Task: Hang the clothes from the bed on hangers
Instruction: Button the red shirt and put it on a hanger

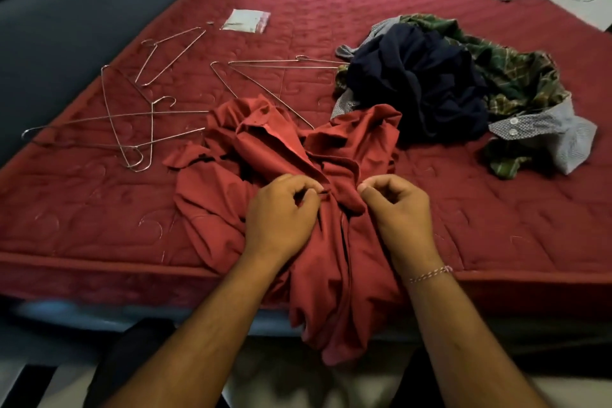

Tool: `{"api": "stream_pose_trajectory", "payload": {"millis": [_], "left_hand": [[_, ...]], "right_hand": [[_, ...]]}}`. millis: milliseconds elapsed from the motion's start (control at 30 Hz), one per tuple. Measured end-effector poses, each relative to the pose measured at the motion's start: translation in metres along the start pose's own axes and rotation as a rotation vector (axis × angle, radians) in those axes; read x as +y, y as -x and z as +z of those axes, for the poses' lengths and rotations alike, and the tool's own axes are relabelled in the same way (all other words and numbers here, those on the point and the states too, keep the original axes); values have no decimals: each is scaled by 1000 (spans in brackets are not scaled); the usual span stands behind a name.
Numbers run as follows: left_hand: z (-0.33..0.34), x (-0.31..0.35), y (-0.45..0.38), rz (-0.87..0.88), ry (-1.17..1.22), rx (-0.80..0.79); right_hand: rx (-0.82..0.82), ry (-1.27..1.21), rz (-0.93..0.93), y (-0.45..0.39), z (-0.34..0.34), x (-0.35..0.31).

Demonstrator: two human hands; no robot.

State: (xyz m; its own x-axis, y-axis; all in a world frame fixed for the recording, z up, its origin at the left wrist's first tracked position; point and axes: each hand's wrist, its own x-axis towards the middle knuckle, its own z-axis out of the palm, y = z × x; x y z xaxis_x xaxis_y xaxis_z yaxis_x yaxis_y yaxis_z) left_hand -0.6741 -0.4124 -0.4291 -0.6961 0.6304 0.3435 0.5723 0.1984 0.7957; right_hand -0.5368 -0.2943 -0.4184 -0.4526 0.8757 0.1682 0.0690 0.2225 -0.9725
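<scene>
The crumpled red shirt (pixel 318 209) drapes soft and matte over the mattress's (pixel 496 202) near edge. Left hand (pixel 281 212) and right hand (pixel 397 209) each pinch its cloth, apparently at the collar. Thin wire hangers (pixel 132 116) lie tangled far left.

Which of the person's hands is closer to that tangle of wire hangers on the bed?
The left hand. It grips the red shirt just right of the wire hangers; the right hand grips the shirt farther right.

Both bare forearms reach in from six o'clock, converging toward twelve. The left hand (pixel 281 212), at nine o'clock of its partner, curls with fingertips pinching. The right hand (pixel 395 209), at three o'clock, curls likewise, a thin braided bracelet (pixel 430 275) circling its wrist.
</scene>
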Motion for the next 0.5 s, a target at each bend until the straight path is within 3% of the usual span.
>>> {"api": "stream_pose_trajectory", "payload": {"millis": [200,400,500], "left_hand": [[-4,6,9,-12,-83,-29],[-21,18,8,313,-513,86],[-21,23,25,454,-581,-78]], "right_hand": [[-92,-143,121,3,-9,13],[-132,-133,52,6,-12,13],[-134,-136,20,11,-16,14]]}}
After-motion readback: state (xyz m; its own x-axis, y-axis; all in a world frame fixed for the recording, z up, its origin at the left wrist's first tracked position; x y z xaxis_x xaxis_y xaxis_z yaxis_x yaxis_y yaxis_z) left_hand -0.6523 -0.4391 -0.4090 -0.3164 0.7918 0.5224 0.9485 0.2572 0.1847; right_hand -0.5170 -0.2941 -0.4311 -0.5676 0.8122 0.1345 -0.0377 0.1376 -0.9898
